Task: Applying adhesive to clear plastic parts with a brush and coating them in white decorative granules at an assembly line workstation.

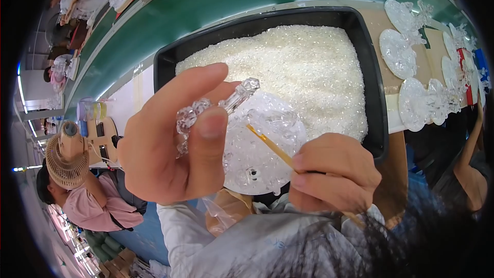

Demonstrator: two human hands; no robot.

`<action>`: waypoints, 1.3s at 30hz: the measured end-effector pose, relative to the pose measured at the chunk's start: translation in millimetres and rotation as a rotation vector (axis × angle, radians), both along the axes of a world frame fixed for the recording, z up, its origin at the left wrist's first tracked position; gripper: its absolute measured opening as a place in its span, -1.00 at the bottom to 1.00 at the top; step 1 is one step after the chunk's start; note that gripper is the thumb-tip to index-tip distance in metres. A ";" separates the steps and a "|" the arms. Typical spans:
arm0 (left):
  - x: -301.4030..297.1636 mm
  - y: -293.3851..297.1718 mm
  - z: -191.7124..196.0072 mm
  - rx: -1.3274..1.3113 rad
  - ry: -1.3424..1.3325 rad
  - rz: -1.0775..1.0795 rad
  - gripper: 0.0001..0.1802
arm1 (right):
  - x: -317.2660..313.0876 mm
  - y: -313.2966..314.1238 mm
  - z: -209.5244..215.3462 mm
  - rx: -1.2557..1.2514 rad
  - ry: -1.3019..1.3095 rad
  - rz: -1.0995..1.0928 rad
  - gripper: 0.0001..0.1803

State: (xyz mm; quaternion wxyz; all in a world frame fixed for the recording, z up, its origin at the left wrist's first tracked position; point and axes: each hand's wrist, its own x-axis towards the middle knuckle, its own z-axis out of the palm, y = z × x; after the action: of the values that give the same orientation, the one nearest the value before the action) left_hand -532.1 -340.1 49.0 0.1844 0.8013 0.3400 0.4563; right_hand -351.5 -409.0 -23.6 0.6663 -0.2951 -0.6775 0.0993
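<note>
The left grip (172, 136) is clamped on clear, glossy, knobbly pieces (240, 97); to its right, the right grip (337, 172) pinches a slim, smooth yellow stick (278, 153), its tip angled toward the left grip. Between the grips is a round, translucent white disc (239, 176) bearing glassy lumps (280, 118); beyond both, a black, round-cornered tray (377, 92) holds glittering off-white granules (319, 64).

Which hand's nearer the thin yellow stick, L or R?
Right. The right hand grips the yellow stick between thumb and fingers; the left hand, holding clear faceted pieces, is left of its tip, not touching it.
</note>
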 end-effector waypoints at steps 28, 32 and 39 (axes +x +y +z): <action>-27.7 45.3 19.0 0.238 0.070 -0.875 -0.72 | 14.8 -23.7 15.5 -0.421 0.499 0.011 -0.72; -29.4 50.9 18.9 0.213 0.125 -0.928 -0.71 | 21.0 -13.3 12.7 -0.379 0.406 0.144 -0.77; -39.7 51.7 15.4 0.144 0.095 -0.918 -0.70 | 14.5 -10.6 7.4 -0.324 0.384 0.177 -0.82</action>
State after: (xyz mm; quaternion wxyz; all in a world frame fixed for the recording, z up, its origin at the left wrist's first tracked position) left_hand -571.8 -288.4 64.4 0.2954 0.8997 -0.0740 0.3126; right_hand -337.0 -419.6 -16.2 0.7154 -0.3133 -0.5373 0.3184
